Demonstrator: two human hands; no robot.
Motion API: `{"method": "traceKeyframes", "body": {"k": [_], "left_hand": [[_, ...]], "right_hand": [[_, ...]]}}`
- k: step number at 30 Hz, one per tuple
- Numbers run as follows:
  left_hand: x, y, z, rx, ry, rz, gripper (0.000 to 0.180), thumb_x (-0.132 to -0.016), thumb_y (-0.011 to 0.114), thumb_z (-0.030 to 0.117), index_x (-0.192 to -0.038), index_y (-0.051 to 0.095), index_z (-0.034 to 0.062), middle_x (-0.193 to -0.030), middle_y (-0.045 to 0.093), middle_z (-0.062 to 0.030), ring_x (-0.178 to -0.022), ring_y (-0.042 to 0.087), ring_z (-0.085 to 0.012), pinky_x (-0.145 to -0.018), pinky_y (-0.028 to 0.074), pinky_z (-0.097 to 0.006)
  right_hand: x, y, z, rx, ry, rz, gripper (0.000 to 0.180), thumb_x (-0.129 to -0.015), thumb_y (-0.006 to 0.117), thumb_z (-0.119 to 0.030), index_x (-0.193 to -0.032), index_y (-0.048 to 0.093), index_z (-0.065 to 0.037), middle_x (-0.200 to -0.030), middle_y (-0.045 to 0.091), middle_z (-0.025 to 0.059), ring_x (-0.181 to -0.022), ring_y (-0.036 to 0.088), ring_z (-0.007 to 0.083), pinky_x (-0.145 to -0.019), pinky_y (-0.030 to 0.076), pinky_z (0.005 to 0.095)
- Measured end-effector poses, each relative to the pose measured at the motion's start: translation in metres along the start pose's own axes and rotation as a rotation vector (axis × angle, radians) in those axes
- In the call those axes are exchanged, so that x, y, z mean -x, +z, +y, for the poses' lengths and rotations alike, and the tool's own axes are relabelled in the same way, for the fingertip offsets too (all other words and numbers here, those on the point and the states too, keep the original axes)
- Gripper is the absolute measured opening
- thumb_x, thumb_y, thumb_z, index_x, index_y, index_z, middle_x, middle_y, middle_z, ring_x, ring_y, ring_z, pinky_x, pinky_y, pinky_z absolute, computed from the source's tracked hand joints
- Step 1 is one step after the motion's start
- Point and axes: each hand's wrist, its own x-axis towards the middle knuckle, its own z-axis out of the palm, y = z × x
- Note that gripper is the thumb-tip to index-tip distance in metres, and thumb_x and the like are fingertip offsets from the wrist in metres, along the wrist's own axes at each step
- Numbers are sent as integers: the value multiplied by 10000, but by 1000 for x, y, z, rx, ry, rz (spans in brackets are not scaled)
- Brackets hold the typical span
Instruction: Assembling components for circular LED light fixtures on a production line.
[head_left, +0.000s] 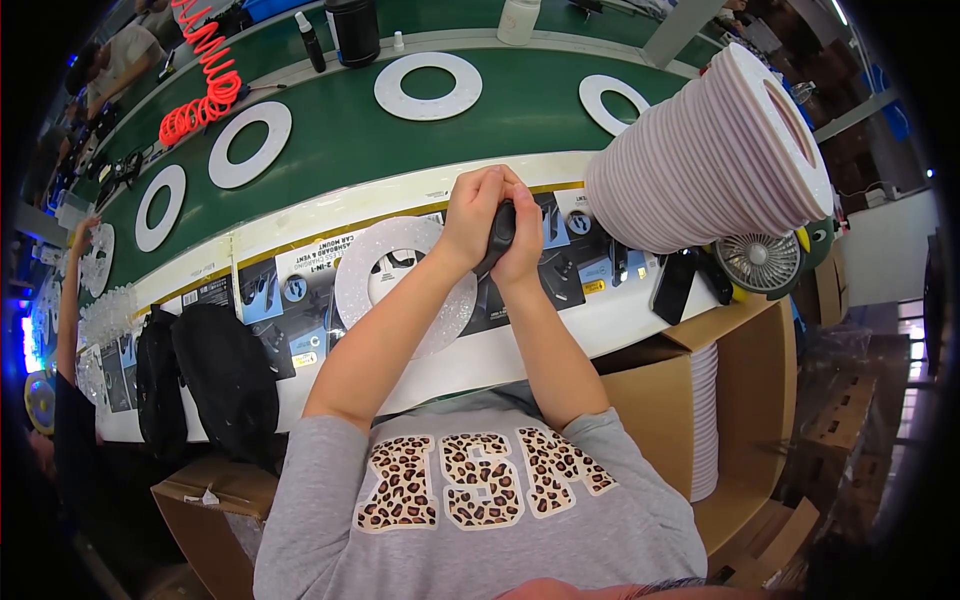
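Observation:
My left hand (468, 218) and my right hand (524, 242) are pressed together over the worktable, fingers closed around a black rounded object (501, 238). Only part of it shows between the palms, so its kind is hidden. Below my left forearm lies a white speckled ring (358, 268), flat on the printed sheets (268, 295) that cover the table edge; the forearm crosses over part of it. To the right of my right hand a tall stack of white rings (690, 160) leans outward.
Several white rings, one a flat ring (428, 86), lie spaced along the green belt (340, 130). A phone (675, 287) and small fan (758, 262) sit right, above a cardboard box (745, 400) of rings. Black pouches (225, 375) lie left, near another person's arm (70, 300).

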Motion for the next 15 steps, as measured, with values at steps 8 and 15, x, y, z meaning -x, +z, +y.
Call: {"method": "traceKeyframes", "body": {"k": [8,15], "left_hand": [[1,5,7,35,-19,-5,382,-951,339,191,-754,572,-39,-732,609,-103,-671,547,-130,-671,452,-249],[20,8,17,12,-85,17,384,-940,335,191,-757,578,-43,-739,616,-119,-666,553,-144,-669,456,-259]], "right_hand": [[0,1,-8,49,-28,-15,437,-935,379,-311,-1105,560,49,-1003,593,73,-936,532,125,-847,392,242],[18,18,-28,56,-28,75,407,-929,355,-293,-715,535,2,-718,541,33,-709,467,106,-660,360,243]]}}
